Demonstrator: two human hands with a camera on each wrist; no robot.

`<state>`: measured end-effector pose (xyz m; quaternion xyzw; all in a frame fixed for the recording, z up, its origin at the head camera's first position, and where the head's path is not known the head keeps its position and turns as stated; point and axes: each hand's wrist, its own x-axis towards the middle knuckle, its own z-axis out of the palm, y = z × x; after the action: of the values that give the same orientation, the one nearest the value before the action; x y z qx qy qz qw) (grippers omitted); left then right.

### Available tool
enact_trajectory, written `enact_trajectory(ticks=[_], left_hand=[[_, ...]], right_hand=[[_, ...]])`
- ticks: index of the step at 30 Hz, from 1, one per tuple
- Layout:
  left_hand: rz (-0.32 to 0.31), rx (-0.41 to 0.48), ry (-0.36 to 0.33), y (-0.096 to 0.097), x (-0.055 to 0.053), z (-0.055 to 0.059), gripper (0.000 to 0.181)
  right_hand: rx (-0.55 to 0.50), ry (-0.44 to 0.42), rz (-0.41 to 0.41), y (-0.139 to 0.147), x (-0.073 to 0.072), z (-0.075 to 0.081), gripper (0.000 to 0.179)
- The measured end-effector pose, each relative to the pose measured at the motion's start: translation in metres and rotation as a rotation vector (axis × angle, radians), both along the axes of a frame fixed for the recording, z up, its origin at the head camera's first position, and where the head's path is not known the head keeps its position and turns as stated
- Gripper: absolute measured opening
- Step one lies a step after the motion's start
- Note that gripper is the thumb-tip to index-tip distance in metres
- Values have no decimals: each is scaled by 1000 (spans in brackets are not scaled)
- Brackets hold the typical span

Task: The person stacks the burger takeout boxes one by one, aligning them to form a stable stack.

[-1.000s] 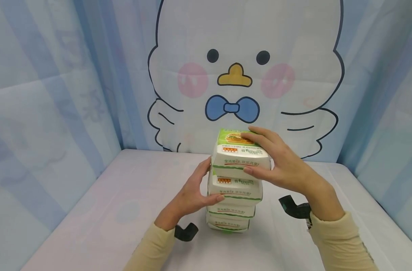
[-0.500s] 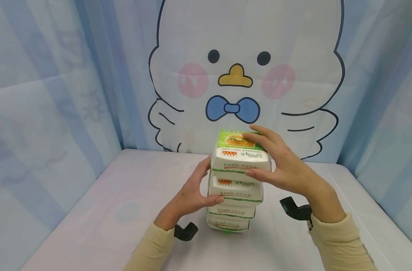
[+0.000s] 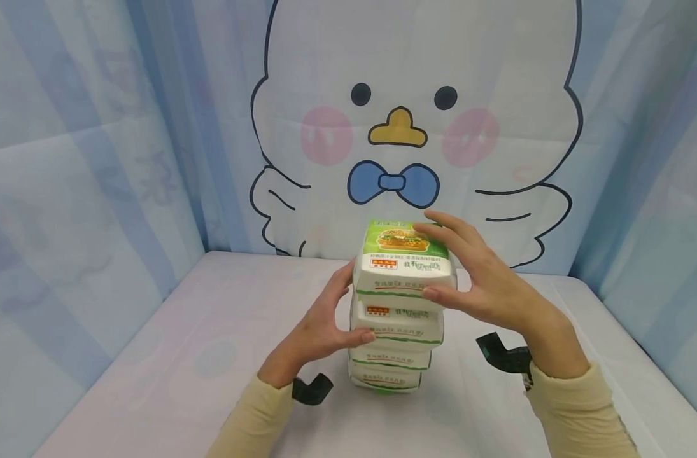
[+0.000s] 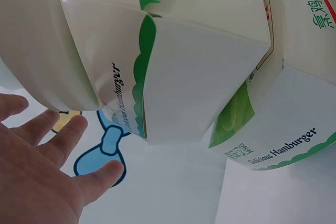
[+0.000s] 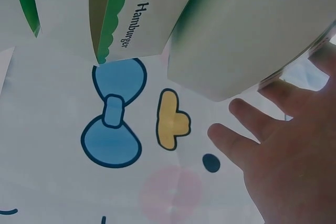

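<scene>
Several white and green paper hamburger boxes stand in an uneven stack in the head view. Its top box (image 3: 402,277), with a burger picture on its lid, juts right of the lowest box (image 3: 385,380). My right hand (image 3: 485,280) holds the top box at its right side, fingers on the lid and thumb on the front. My left hand (image 3: 314,324) is along the stack's left side, thumb across the second box (image 3: 405,327). In the left wrist view its fingers (image 4: 68,140) are spread and fairly straight beside the box walls (image 4: 205,77).
A pale cloth-covered table (image 3: 199,356) bears the stack. Behind it hangs a curtain (image 3: 497,57) with a cartoon chick in a blue bow tie, and blue curtains (image 3: 67,159) close off both sides. A black strap piece (image 3: 503,356) sticks out at the right wrist.
The top box has shifted slightly left and turned a little squarer. My right thumb has slid a little right along its front; my left hand has moved marginally left.
</scene>
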<state>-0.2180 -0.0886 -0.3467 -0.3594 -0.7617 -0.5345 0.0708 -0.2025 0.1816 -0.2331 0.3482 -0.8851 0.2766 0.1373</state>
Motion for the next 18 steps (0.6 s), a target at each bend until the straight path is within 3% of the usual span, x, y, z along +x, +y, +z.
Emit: enact_trajectory(ticks=[7,11,18], left_hand=[[60,-33,-19,-3,1,2,103],[91,-41,-31,-6,1,3,104],[79,5,-26,-19,-1,5,104]], right_hand=[[-28,-12,-4,5,-1,-1,84],[-55,-25,-8,14,0,-3,79],[-140,-83,-29,33,4,-14,65]])
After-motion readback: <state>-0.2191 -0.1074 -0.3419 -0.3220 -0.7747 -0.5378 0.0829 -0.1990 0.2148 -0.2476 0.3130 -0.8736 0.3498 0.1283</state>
